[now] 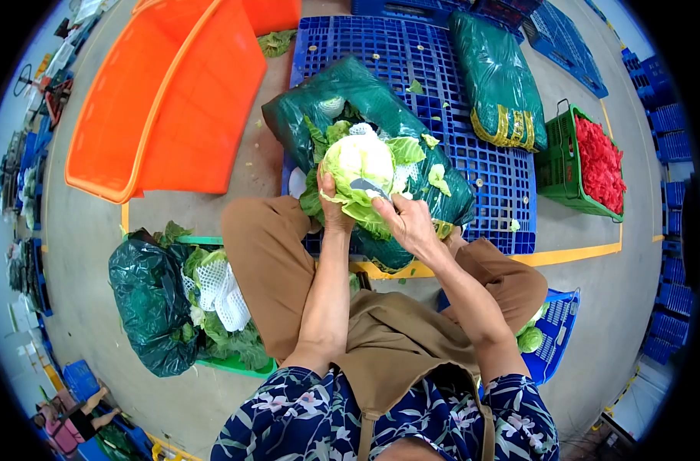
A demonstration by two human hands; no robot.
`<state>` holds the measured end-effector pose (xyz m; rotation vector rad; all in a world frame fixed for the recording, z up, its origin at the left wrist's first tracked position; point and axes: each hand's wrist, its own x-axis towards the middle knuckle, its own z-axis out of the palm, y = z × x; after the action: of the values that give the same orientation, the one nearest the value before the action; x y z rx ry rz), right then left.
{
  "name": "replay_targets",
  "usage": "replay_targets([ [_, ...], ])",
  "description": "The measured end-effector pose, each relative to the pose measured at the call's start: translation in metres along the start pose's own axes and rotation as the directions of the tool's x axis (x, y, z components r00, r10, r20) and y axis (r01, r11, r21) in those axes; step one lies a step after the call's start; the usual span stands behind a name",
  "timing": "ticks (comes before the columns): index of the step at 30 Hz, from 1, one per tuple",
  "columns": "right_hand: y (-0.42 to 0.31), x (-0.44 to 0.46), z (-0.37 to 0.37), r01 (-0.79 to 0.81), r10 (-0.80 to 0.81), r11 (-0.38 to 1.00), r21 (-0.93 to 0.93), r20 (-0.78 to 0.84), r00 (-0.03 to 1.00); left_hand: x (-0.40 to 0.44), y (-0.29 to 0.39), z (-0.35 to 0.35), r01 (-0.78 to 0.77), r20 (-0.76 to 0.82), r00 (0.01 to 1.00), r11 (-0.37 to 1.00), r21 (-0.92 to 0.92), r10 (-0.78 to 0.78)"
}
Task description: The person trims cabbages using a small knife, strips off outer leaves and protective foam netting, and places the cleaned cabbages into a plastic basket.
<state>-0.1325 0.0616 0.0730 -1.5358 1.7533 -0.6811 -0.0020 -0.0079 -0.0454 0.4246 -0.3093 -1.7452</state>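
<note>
A pale green cabbage [359, 160] is held up between my knees, its outer leaves partly loose at the bottom. My left hand [336, 206] grips it from the left and below. In my right hand [411, 225] is a knife [367, 187], its grey blade lying against the lower front of the cabbage. Behind and under the cabbage, an opened dark green plastic bag [388, 115] rests on a blue pallet [507, 188], with white foam netting and leaves at its opening. Loose leaf pieces [438, 179] lie on the bag.
Large orange bins [165, 100] stand at upper left. A full green bag [497, 81] lies at right on the pallet, beside a green crate of red material [602, 165]. Lower left is a green bag [150, 303] by leaves and netting; lower right, a blue basket [557, 330].
</note>
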Motion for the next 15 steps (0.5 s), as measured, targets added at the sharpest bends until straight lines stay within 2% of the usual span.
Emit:
replay_targets([
  [3,-0.006,-0.003,0.011,0.135,-0.142,0.987,-0.085,-0.086,0.986,-0.003,0.0,0.003,0.057,-0.002,0.998,0.995,-0.087,-0.057],
  [4,-0.005,-0.003,0.016,0.266,-0.3,0.93,-0.254,-0.107,0.948,-0.006,0.0,0.006,0.12,0.002,0.993,0.981,-0.153,-0.121],
  [7,-0.003,-0.004,0.029,0.432,-0.477,0.846,-0.312,-0.081,0.875,-0.012,0.005,0.021,0.163,0.007,0.986,0.96,-0.228,-0.166],
  [8,-0.004,-0.006,0.029,0.478,-0.523,0.793,-0.378,-0.02,0.852,-0.013,0.007,0.027,0.178,0.011,0.983,0.951,-0.254,-0.181],
  [11,-0.003,-0.016,0.032,0.545,-0.58,0.781,-0.305,-0.031,0.814,-0.017,0.011,0.037,0.212,0.02,0.976,0.918,-0.334,-0.218],
  [12,0.0,-0.017,0.034,0.484,-0.516,0.852,-0.197,-0.169,0.84,-0.01,0.007,0.016,0.217,0.044,0.976,0.935,-0.281,-0.214],
  [13,0.002,-0.018,0.028,0.456,-0.492,0.868,-0.195,-0.225,0.841,-0.008,0.007,0.01,0.193,0.027,0.981,0.933,-0.305,-0.194],
  [14,0.007,-0.016,0.023,0.232,-0.225,0.973,-0.013,-0.298,0.928,-0.007,0.007,0.003,0.167,0.008,0.985,0.929,-0.329,-0.175],
  [15,0.012,-0.013,0.017,-0.008,0.065,0.984,0.18,-0.317,0.946,-0.007,0.006,-0.003,0.143,-0.011,0.988,0.925,-0.351,-0.157],
])
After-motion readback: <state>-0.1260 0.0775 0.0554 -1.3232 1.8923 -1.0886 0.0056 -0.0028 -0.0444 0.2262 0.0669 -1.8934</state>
